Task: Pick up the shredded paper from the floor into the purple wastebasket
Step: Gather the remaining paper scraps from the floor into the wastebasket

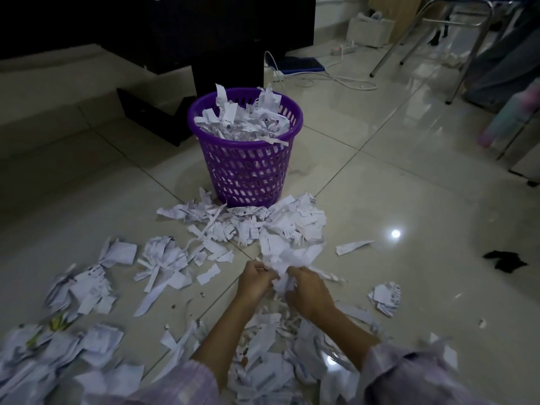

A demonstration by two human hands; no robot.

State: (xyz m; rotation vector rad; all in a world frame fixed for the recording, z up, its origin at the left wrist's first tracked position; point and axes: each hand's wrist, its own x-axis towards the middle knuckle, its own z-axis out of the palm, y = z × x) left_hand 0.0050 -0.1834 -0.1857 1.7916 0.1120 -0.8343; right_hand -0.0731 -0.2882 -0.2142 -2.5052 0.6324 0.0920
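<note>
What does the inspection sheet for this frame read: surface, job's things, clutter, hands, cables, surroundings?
Surface: glossy pale tiled floor, reflecting a light spot.
Job's things: purple wastebasket upright, filled to the rim with strips; shredded paper heaped at its base and scattered toward the camera.
Clutter: small black scrap on the tiles to the right.
Hands: left hand and right hand both gathering one paper bunch, fingers curled on it.
Cables: white cord and power strip beyond the basket.
Surroundings: dark furniture behind, metal chair legs at upper right.
</note>
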